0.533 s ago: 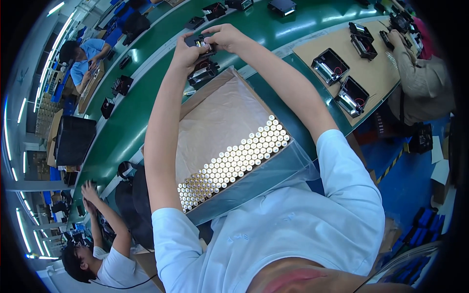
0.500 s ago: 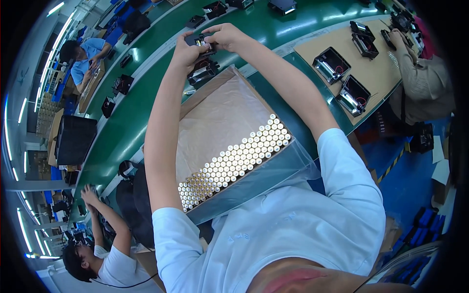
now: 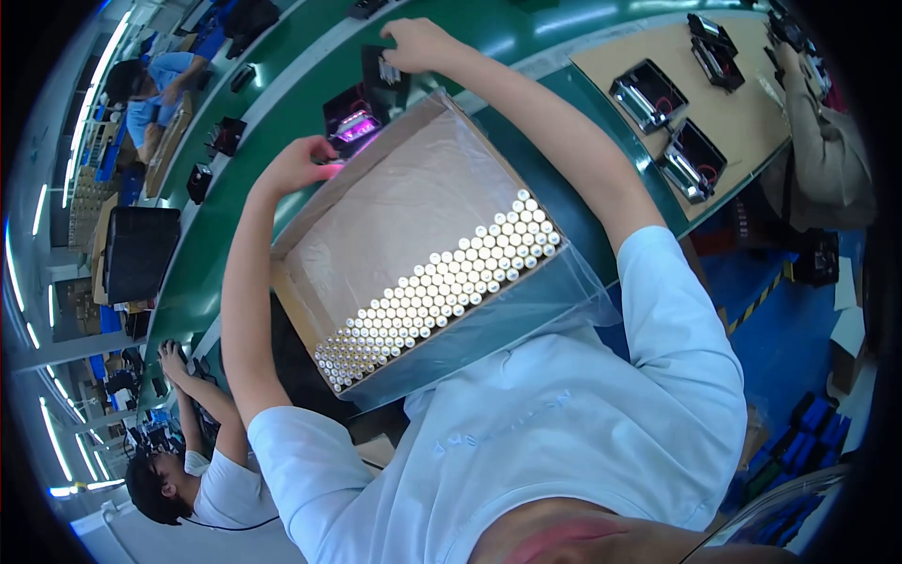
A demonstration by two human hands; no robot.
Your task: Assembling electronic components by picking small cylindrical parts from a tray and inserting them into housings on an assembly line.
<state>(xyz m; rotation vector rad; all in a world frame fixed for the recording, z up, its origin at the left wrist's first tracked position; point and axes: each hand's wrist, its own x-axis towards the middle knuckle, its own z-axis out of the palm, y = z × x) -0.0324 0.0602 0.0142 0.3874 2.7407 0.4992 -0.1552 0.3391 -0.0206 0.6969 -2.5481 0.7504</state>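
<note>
My right hand [image 3: 418, 45] grips the near right edge of a small black case [image 3: 383, 73] on the green bench, which has pale metallic parts inside. My left hand [image 3: 293, 167] is at the far left edge of a shallow cardboard box [image 3: 299, 224], fingers curled round a small dark spot; what they hold is too blurred to name. Just beyond those fingers sits another black case [image 3: 346, 111], its inside lit pink. The box, lined with clear plastic, lies in front of me. Rows of upright cylindrical batteries [image 3: 451, 277] fill its near side.
On a brown board [image 3: 611, 58] to the right stand several open black cases [image 3: 648, 94] with silver cylinders and red wires. More black units [image 3: 225, 136] line the green bench [image 3: 272, 122] at left. Co-workers sit at left [image 3: 216, 484], far left [image 3: 160, 99] and right [image 3: 827, 160].
My left hand has let go of the black case and moved down and left to the box's far edge. My right hand stays at the case. Pink light now shows in the neighbouring case.
</note>
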